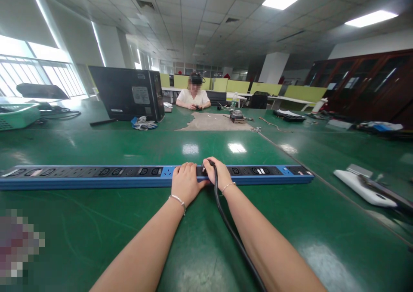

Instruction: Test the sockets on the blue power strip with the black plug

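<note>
A long blue and black power strip point(129, 181) with several sockets lies across the green table. My left hand point(185, 182) is closed over its middle, fingers on the top face and thumb along the near side. Just to the right, my right hand point(218, 175) pinches the plug end of a black power cord point(230, 225) at the strip's top. Fingers cover most of the plug, so I cannot tell how far it sits in a socket. From there the cord runs down between my forearms toward the near edge.
A black computer case point(129, 93) stands at the back left, with gloves point(143, 123) beside it. A green basket point(19, 116) sits far left. Across the table point(155, 147) sits a person point(193, 97). A white device point(363, 187) lies at right.
</note>
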A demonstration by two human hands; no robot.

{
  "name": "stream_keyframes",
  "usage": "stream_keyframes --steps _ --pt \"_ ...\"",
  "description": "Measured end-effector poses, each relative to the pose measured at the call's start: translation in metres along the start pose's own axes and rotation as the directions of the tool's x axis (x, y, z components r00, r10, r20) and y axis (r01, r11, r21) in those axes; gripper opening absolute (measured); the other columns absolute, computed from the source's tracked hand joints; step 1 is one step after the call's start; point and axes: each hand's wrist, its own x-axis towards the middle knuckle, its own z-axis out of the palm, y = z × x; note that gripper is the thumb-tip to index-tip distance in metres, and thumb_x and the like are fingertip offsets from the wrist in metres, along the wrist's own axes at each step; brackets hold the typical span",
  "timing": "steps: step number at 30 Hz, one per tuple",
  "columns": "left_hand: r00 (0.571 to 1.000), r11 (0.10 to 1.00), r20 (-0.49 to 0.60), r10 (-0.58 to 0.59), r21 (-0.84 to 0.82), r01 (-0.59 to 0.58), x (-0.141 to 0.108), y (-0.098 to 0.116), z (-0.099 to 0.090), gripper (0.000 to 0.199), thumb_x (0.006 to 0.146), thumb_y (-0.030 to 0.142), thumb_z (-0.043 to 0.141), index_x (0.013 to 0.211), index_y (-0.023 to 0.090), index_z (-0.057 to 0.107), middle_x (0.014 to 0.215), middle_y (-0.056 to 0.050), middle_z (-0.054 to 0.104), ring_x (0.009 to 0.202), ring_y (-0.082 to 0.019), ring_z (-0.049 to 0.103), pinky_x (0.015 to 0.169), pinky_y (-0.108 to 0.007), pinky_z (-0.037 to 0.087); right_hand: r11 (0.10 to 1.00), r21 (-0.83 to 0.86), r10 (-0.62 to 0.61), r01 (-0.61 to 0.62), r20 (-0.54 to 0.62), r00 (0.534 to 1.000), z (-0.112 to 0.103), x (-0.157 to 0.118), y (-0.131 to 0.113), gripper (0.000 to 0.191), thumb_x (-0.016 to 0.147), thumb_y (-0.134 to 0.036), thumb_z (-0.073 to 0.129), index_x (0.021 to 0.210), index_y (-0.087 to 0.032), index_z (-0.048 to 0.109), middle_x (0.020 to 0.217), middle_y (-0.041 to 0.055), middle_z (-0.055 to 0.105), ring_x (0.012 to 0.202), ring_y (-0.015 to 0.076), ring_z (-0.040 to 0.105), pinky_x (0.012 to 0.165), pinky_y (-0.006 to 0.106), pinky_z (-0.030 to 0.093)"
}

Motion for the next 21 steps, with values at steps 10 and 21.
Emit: stream_keyframes --steps 10,21 --pt "1.000 1.000 0.025 -0.011 0.023 0.011 0.001 0.003 -0.005 0.028 0.085 0.025 0.039 0.104 0.014 0.056 0.111 -0.011 0.062 0.109 -0.025 0.052 0.093 -0.039 0.034 0.924 -0.377 -0.087 0.067 -0.038 0.995 0.007 -0.016 -0.025 0.035 0.090 -0.043 0.031 0.098 -0.022 0.058 0.078 0.0072 0.069 0.077 0.0191 0.064 0.080 0.032 0.040" --pt "0.999 0.998 0.053 0.006 0.059 -0.009 0.000 0.002 -0.007 0.032 0.087 0.023 0.035 0.111 0.016 0.055 0.114 -0.012 0.061 0.110 -0.024 0.051 0.092 -0.039 0.035 0.915 -0.396 -0.144 0.077 -0.143 0.979 0.024 -0.022 -0.024 0.032 0.092 -0.035 0.030 0.092 -0.017 0.056 0.085 0.0106 0.068 0.086 0.0197 0.061 0.098 0.039 0.028"
